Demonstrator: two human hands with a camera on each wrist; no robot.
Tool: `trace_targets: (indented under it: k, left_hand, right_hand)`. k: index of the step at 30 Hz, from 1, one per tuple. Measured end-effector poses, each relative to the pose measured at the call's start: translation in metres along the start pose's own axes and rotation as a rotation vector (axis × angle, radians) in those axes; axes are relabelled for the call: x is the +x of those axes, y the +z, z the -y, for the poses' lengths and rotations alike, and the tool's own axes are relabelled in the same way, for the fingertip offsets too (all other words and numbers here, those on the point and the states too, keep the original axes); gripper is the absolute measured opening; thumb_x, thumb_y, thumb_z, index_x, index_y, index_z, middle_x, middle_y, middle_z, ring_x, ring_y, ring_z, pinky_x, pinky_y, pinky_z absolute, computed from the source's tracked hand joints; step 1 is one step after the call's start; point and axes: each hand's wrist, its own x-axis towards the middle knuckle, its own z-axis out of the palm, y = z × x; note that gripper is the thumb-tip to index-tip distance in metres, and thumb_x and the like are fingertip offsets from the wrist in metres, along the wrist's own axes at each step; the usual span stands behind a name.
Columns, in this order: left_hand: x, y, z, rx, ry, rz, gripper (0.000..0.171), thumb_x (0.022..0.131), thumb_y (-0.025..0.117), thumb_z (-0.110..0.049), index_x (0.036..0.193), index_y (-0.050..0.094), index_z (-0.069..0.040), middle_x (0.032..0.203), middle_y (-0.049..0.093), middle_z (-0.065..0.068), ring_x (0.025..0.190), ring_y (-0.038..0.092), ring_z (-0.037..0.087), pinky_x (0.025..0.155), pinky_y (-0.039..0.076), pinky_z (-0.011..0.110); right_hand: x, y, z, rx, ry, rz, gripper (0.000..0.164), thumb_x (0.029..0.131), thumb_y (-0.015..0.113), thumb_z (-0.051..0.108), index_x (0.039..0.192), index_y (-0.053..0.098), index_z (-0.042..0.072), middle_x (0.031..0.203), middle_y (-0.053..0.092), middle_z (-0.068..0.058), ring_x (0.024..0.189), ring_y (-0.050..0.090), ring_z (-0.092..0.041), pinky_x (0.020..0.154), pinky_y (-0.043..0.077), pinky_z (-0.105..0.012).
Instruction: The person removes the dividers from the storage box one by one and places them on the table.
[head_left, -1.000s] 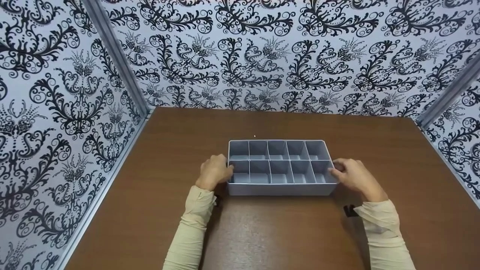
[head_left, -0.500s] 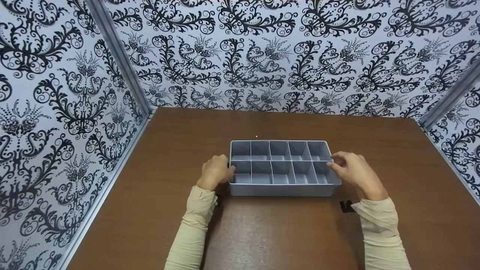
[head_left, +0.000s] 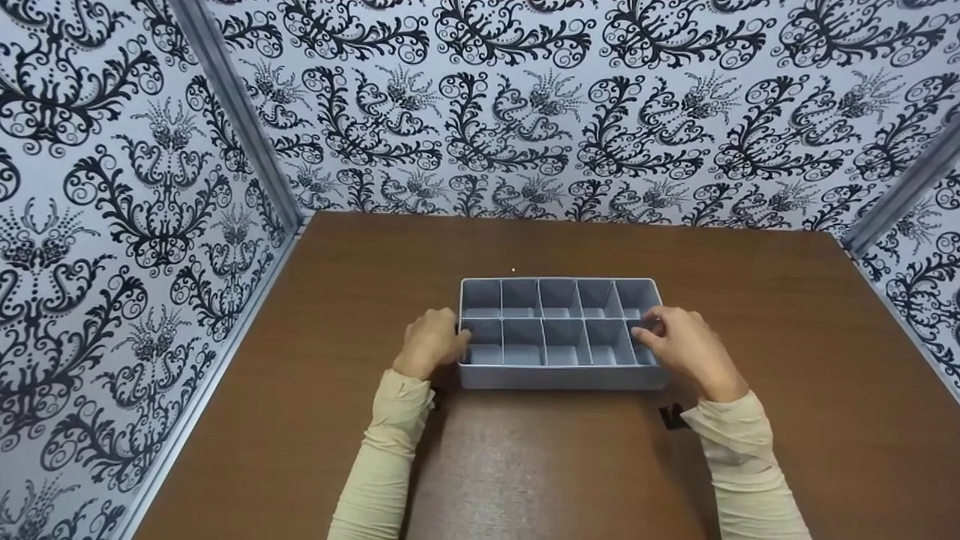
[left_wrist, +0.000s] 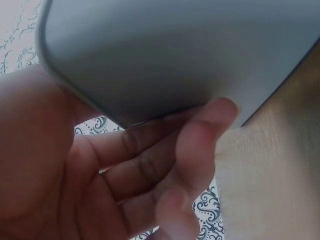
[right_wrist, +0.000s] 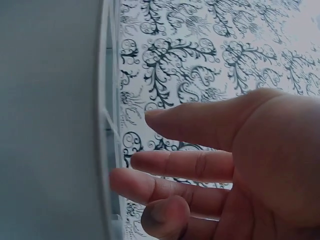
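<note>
A grey divided organizer box (head_left: 562, 377) with two rows of compartments sits on the brown table in the head view. My left hand (head_left: 429, 346) grips its left end, thumb over the rim and the other fingers against the outer wall. The left wrist view shows those fingers (left_wrist: 200, 145) curled at the lower edge of the wall (left_wrist: 165, 65). At the opposite end, my right hand (head_left: 686, 351) hovers over the right compartments, partly hiding the front one. In the right wrist view its fingers (right_wrist: 170, 187) are spread and loosely bent, holding nothing, beside the box's rim (right_wrist: 100, 130).
The wooden table (head_left: 555, 472) reaches back to a patterned wall (head_left: 517, 112), with another patterned wall (head_left: 150, 225) on the left. A small black piece (head_left: 673, 417) shows beside the right sleeve. Beige sleeves (head_left: 379, 465) cover both forearms.
My right hand has come off the box's right end wall and moved left over the right compartments. The left hand keeps its hold, and the box stays in place.
</note>
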Motion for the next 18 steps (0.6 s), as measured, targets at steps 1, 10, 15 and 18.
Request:
trace_targets:
  k: [1,10,15,18]
  left_hand:
    - [0.000,0.000,0.000,-0.003,0.001,0.002,0.028,0.093,0.063,-0.031,0.089,0.070,-0.004,0.103,0.072,0.019,0.095,0.069,0.038,0.078,0.053,0.052]
    - [-0.002,0.000,0.002,0.007,0.017,0.000,0.027,0.093,0.063,-0.030,0.083,0.069,-0.005,0.097,0.072,0.018,0.091,0.069,0.037,0.076,0.054,0.052]
    - [-0.002,0.000,0.003,0.004,0.025,-0.002,0.028,0.093,0.063,-0.029,0.080,0.068,-0.006,0.094,0.072,0.017,0.088,0.069,0.036,0.074,0.054,0.052]
    - [-0.001,0.001,0.003,0.006,0.028,-0.001,0.028,0.093,0.063,-0.030,0.078,0.068,-0.007,0.094,0.072,0.017,0.088,0.069,0.036,0.074,0.054,0.051]
  right_hand:
    - [0.000,0.001,0.000,-0.003,0.011,0.005,0.026,0.093,0.066,0.021,0.106,0.069,-0.001,0.088,0.074,-0.014,0.080,0.069,-0.031,0.068,0.051,-0.051]
    - [0.004,0.009,0.002,-0.046,0.067,0.026,0.026,0.092,0.065,0.025,0.104,0.071,0.002,0.090,0.074,-0.014,0.084,0.068,-0.035,0.066,0.050,-0.053]
    - [0.006,0.012,0.004,-0.060,0.067,0.032,0.026,0.092,0.065,0.025,0.103,0.072,0.002,0.088,0.073,-0.013,0.083,0.067,-0.035,0.064,0.049,-0.051]
    - [0.006,0.015,0.004,-0.060,0.071,0.032,0.024,0.091,0.066,0.025,0.101,0.073,0.004,0.086,0.072,-0.012,0.081,0.066,-0.033,0.062,0.048,-0.050]
